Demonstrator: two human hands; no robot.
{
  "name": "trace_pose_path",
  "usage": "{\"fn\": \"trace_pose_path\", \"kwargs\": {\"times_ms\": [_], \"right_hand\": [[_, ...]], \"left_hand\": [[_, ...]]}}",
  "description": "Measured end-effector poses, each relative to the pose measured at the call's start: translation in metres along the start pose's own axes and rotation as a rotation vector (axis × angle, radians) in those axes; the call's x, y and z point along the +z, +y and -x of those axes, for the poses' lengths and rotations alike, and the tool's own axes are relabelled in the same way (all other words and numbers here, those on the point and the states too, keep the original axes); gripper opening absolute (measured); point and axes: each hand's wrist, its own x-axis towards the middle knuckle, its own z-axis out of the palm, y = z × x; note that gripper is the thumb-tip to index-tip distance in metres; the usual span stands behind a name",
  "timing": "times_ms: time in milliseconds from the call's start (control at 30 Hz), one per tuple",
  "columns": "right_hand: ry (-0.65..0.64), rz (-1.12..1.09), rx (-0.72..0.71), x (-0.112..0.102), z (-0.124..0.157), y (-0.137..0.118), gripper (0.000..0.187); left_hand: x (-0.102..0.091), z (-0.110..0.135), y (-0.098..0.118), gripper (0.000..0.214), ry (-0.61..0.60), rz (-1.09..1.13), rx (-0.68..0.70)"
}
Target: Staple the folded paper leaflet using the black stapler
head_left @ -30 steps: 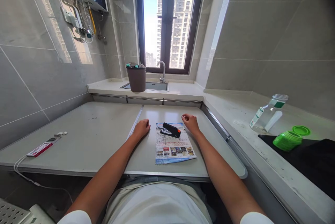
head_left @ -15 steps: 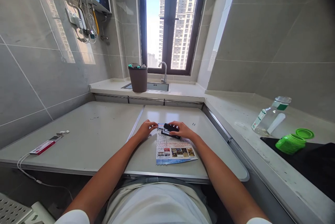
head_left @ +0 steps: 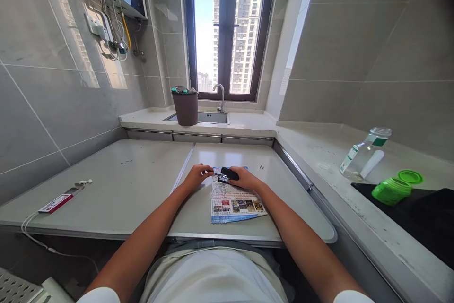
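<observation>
A black stapler [head_left: 223,179] lies over the top of some printed leaflets [head_left: 237,206] on the table. My right hand [head_left: 245,179] is wrapped round the stapler's right end, and its jaws point left, apart from each other. Just left of the jaws, my left hand [head_left: 197,177] has thumb and forefinger pinched together by the leaflets' upper left corner. What those fingertips hold is too small to make out. A few tiny dark pieces [head_left: 261,167] lie on the table beyond my right hand.
A brown bin [head_left: 186,108] stands at the sink [head_left: 213,117]. At right are a clear jar [head_left: 365,156], an open green container [head_left: 392,191] and a black mat [head_left: 422,213]. A red-and-white box [head_left: 60,200] and white cable [head_left: 35,241] lie at left on the table [head_left: 135,185].
My right hand has shifted back along the stapler, so more of its front shows and its jaws look wider apart. My left hand stays pinched in nearly the same place.
</observation>
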Motion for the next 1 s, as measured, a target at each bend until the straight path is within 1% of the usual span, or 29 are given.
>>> {"fn": "trace_pose_path", "kwargs": {"times_ms": [167, 333, 500, 600, 733, 867, 1000], "right_hand": [[-0.002, 0.011, 0.001, 0.001, 0.000, 0.001, 0.022], [-0.007, 0.002, 0.003, 0.001, 0.000, 0.002, 0.021], [-0.011, 0.008, -0.005, 0.001, 0.000, 0.002, 0.022], [-0.012, 0.023, 0.001, 0.001, 0.000, 0.002, 0.021], [-0.017, 0.063, -0.016, -0.001, 0.000, 0.002, 0.022], [-0.021, 0.158, -0.052, -0.001, -0.001, 0.002, 0.025], [-0.028, 0.191, -0.087, 0.001, -0.002, 0.002, 0.026]], "left_hand": [[0.000, 0.000, 0.001, 0.022, 0.014, -0.034, 0.005], [-0.001, -0.001, 0.002, 0.025, -0.025, -0.036, -0.014], [-0.001, 0.001, 0.001, 0.026, 0.011, -0.050, -0.003], [0.000, 0.001, -0.001, 0.024, 0.010, -0.051, 0.003], [0.001, 0.001, -0.003, 0.021, 0.000, -0.062, 0.019], [0.004, 0.002, -0.006, 0.021, -0.003, -0.054, 0.032], [0.007, 0.001, -0.011, 0.021, -0.024, -0.028, 0.091]]}}
